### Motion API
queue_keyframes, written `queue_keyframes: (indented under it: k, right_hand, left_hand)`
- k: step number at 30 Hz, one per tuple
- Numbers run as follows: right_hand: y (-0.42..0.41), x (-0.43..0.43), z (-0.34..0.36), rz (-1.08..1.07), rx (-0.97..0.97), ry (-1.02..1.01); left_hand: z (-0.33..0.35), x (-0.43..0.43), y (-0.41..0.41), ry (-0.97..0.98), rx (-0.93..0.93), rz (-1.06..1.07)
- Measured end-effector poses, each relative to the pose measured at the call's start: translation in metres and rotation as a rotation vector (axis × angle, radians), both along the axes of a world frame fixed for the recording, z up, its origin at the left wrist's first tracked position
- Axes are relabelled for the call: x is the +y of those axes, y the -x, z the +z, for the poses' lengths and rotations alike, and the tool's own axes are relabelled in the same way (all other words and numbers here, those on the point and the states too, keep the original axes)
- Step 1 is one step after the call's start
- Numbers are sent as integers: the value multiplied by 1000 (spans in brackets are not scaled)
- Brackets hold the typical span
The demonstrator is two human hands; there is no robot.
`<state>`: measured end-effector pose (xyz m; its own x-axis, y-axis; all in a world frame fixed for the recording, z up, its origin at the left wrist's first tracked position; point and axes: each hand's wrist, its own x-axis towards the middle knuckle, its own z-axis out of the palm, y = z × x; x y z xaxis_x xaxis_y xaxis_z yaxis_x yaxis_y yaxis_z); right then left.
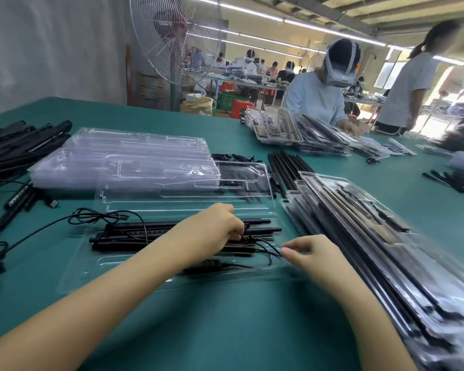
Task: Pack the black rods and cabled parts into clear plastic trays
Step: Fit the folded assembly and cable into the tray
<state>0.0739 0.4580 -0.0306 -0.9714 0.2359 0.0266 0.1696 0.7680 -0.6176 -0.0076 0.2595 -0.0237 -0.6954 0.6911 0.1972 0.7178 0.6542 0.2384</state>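
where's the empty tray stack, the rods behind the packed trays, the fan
empty tray stack (123, 156), head view, top tray
rods behind the packed trays (287, 167), head view, bundle's middle
fan (172, 36), head view, wire guard

Open tray (73, 277): clear plastic, flat at lower centre of the frame.
Packed rods (134, 246): black, lying side by side lengthwise in the open tray.
Thin black cable (265, 249): looped over the tray's right end.
Empty trays (123, 156): clear stack, centre left, one loose tray (172, 199) leaning against it.
Filled trays (359, 223): fanned stack running down the right side.
Loose rods (24, 145): black heap at upper left; a second bundle (287, 167) right of centre.
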Motion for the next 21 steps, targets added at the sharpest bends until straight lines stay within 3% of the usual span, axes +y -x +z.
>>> queue_keyframes:
  k: [4, 11, 16, 19, 21]
  right_hand:
    - [-2, 7, 1, 45, -14, 107]
    - [10, -7, -2, 115, 37, 54]
    - [14, -19, -21, -79, 176, 173]
    - [15, -24, -26, -98, 209, 137]
    - [17, -23, -26, -117, 198, 106]
  left_hand:
    - [10, 9, 9, 22, -72, 2]
    - [14, 33, 19, -52, -131, 21]
    - [3, 43, 22, -166, -228, -19]
    - [-4, 43, 21, -261, -367, 39]
    - [-8, 42, 19, -445, -601, 83]
